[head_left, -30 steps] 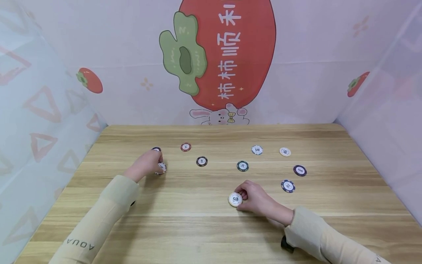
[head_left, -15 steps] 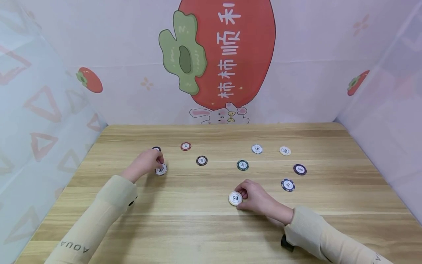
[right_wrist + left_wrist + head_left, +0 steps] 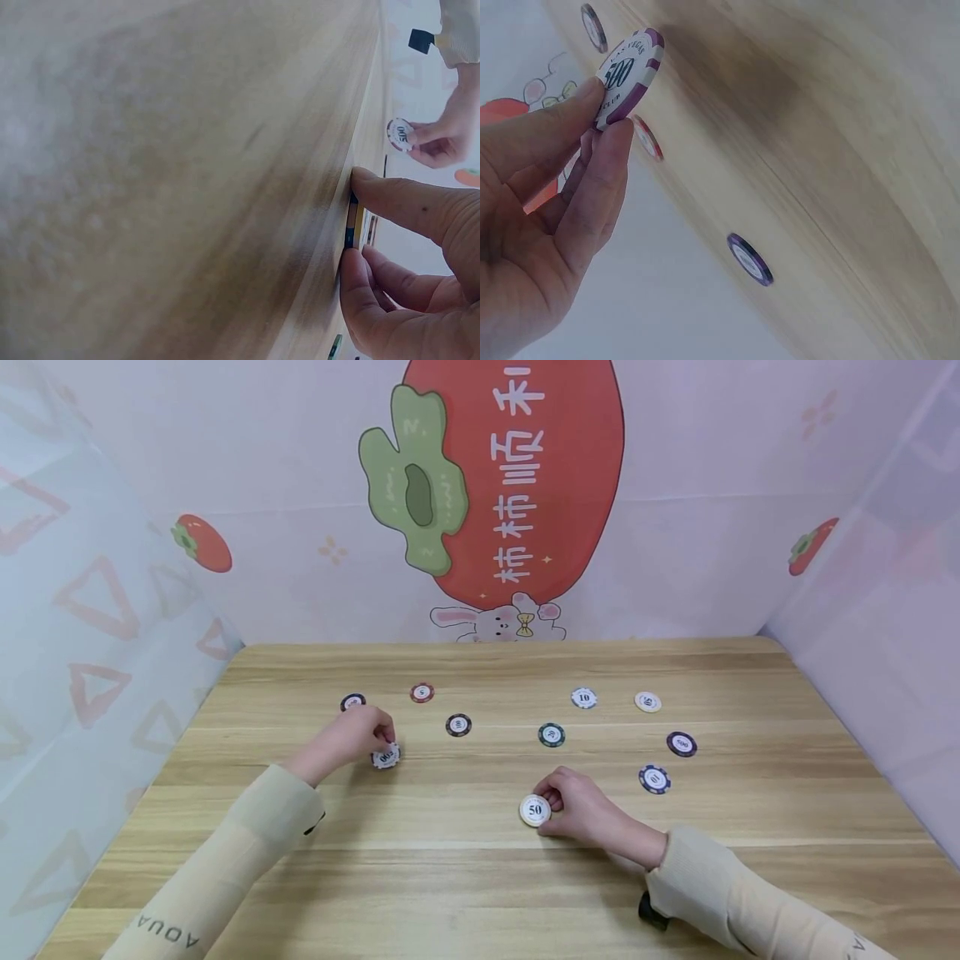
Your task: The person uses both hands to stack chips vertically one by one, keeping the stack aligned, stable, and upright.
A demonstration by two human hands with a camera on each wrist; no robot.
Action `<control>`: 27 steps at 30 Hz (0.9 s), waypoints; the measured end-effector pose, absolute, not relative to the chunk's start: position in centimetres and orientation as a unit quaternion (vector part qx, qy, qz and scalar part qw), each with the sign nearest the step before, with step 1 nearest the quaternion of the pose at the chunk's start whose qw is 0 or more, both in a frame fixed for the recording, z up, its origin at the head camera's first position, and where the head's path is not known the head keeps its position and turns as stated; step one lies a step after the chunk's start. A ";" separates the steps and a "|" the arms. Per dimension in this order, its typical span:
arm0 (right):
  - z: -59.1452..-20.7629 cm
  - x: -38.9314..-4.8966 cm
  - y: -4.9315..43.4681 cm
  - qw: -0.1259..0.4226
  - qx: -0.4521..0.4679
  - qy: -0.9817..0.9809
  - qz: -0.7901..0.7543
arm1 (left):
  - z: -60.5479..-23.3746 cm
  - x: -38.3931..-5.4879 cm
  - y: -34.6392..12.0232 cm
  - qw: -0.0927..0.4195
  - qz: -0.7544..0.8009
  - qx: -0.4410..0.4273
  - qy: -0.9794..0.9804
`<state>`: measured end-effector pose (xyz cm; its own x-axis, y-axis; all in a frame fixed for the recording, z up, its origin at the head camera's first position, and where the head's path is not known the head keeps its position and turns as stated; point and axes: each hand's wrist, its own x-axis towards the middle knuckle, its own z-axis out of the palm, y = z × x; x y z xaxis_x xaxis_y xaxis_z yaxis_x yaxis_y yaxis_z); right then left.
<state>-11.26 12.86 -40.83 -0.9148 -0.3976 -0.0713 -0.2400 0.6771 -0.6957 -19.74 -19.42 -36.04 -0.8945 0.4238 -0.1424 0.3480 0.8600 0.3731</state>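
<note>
My left hand [image 3: 347,745] pinches a white poker chip [image 3: 386,757] marked 500. In the left wrist view this chip [image 3: 630,75] has purple edge blocks and is held up off the tabletop, tilted, between thumb and fingertips. Nearer the front, my right hand [image 3: 588,814] pinches a cream chip [image 3: 535,811] marked 50 by its edge, low at the wood surface. Seen edge-on in the right wrist view, dark blue and yellowish bands [image 3: 352,221] show between thumb and fingers; whether this is one chip or a stack I cannot tell.
Flat on the wooden table [image 3: 450,893] lie a dark-rimmed chip [image 3: 352,702] behind the left hand, a red chip [image 3: 422,692], a black chip [image 3: 458,725] and a green chip [image 3: 551,735]. Right of them are a light blue chip [image 3: 584,697], a blue chip [image 3: 655,779] and others.
My left hand has lifted the 500 chip and shifted slightly right, so the dark-rimmed chip behind shows more. The right hand and its 50 chip have stayed in place.
</note>
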 end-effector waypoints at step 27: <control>-40.9 -11.3 12.9 0.108 -0.179 0.910 -0.357 | -36.9 -17.1 -13.8 0.187 0.262 0.249 0.914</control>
